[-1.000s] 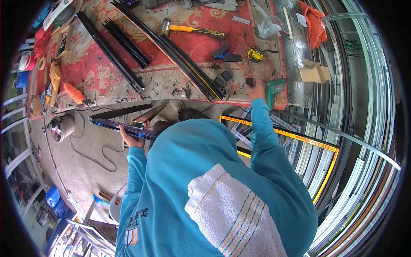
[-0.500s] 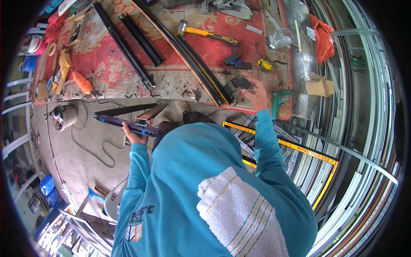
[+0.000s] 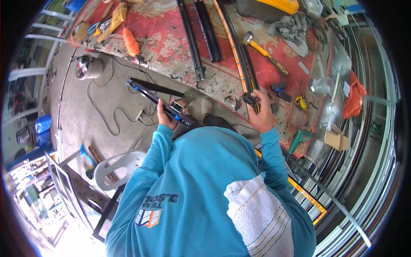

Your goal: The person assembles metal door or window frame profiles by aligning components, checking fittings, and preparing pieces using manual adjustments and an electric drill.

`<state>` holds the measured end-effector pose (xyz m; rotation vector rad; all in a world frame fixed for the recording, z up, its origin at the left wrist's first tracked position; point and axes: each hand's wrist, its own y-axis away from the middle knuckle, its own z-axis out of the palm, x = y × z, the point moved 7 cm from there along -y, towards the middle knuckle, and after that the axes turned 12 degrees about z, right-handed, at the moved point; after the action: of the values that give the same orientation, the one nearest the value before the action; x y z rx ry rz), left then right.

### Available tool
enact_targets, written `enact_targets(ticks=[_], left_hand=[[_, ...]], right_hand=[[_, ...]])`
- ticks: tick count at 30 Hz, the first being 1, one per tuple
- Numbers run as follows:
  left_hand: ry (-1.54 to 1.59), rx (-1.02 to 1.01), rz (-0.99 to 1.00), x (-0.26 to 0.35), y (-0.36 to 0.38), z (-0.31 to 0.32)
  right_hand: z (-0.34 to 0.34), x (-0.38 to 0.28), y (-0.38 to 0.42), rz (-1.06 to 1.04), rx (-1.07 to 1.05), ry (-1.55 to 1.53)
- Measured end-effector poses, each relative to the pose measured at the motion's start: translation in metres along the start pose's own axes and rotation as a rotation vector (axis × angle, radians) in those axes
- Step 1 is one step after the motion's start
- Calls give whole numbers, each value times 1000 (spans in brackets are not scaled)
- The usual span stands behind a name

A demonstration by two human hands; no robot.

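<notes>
My left hand (image 3: 164,115) grips a long dark aluminium profile (image 3: 147,93), held slanted over the concrete floor in front of my knees. A small silver fitting (image 3: 176,106) sits on the profile beside my fingers. My right hand (image 3: 263,115) is closed on a small black plastic block (image 3: 250,100) at the near edge of the red patterned carpet (image 3: 165,36). That hand is next to the end of a black-and-orange rail (image 3: 239,47). A teal hoodie and a white towel over the shoulder hide my lap.
On the carpet lie black rails (image 3: 191,40), a yellow-handled hammer (image 3: 262,48), more black blocks (image 3: 279,88), a yellow tape measure (image 3: 302,102) and a green drill (image 3: 299,139). A cardboard box (image 3: 336,138) and stacked frames stand at the right. A white chair (image 3: 115,165) and cables lie at the left.
My right hand took a black block from the carpet near the drill and drew it back toward me. The left hand kept hold of the profile. The view swung round.
</notes>
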<state>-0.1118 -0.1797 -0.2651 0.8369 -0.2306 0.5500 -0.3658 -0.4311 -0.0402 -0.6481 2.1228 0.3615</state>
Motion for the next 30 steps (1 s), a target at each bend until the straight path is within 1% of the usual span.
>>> enact_targets(ticks=[1, 2, 3, 4, 5, 6, 7, 9, 10, 11, 13, 15, 17, 21, 23, 24, 26, 30], left_hand=[[15, 11, 14, 0, 1, 2], [1, -11, -2, 0, 1, 4], [-14, -30, -14, 0, 2, 6], [0, 35, 0, 1, 4, 6], [42, -36, -20, -2, -2, 2], [37, -25, -11, -1, -2, 1], [32, -18, -6, -2, -2, 2], [30, -29, -11, -2, 0, 5], [24, -50, -15, -2, 1, 7], [33, -42, -8, -1, 2, 7], [26, -31, -17, -3, 3, 8], [25, -25, -19, -5, 5, 9], [17, 2, -26, -6, 9, 12], [45, 32, -23, -10, 12, 7], [59, 5, -56, -13, 17, 7], [67, 8, -53, -13, 19, 5], [75, -15, -88, -17, 20, 4], [85, 2, -67, -24, 20, -4]], right_hand=[[7, -8, -2, -10, -30, 3], [9, -23, -3, -88, -6, 59], [15, -27, -9, -101, -33, 53], [26, -32, -12, -152, -100, 74], [39, -38, -13, -203, -169, 90], [53, -40, -15, -119, -217, 10], [68, -46, -14, -126, -248, 0], [104, -48, -14, 15, -444, -126], [118, -54, -13, -85, -462, -77], [133, -57, -12, -89, -475, -74], [162, -50, -13, 95, -574, -220], [180, -48, -16, 105, -623, -176], [196, -50, -15, 110, -726, -223], [215, -44, -13, 174, -728, -243], [213, -55, -12, 100, -701, -104], [216, -54, -11, 97, -709, -99], [220, -62, -8, -133, -691, -47], [225, -68, 0, -219, -712, 6]])
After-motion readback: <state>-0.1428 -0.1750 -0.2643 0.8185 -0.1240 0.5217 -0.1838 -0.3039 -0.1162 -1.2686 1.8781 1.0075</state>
